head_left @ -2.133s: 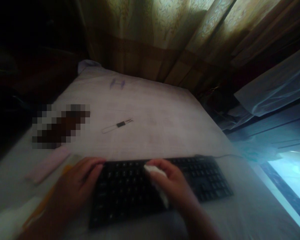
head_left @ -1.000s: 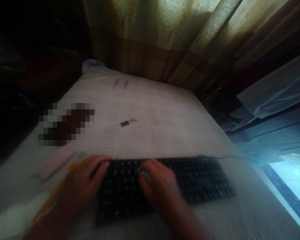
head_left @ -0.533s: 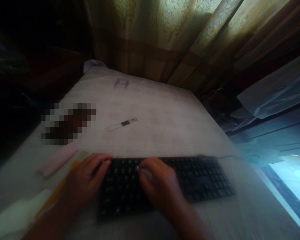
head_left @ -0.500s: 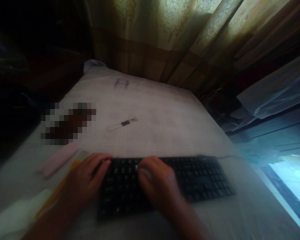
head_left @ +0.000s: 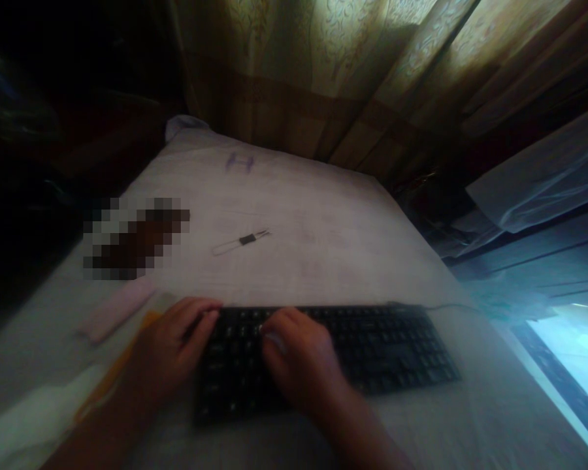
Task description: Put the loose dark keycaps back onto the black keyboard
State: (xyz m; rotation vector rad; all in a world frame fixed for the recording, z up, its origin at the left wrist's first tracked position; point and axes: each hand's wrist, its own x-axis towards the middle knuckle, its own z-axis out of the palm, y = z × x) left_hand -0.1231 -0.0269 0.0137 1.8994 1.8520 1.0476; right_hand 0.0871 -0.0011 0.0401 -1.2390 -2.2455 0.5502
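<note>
A black keyboard [head_left: 387, 352] lies on the pale cloth, its cable leaving the back edge toward the right. My left hand [head_left: 176, 339] grips its back left corner, thumb and fingers closed on the edge. Over the left half of the keys is my right hand [head_left: 298, 356], its fingers pinched together low on the upper rows. Something pale shows by its thumb; whether that is a nail or a small held thing is too blurred to tell. Behind the keyboard rests a thin wire tool [head_left: 247, 239] with a dark middle piece and two prongs.
A pink strip [head_left: 120, 310] and an orange thing [head_left: 112, 385] lie left of my left hand, near a whitish cloth or bag [head_left: 44, 405]. A pixelated brown item [head_left: 137, 241] is farther back. Patterned curtains [head_left: 294, 85] hang behind the cloth-covered surface [head_left: 313, 228].
My right hand has shifted slightly left over the keys, fingers still pinched. My left hand keeps its hold on the keyboard's corner. The view has moved very little.
</note>
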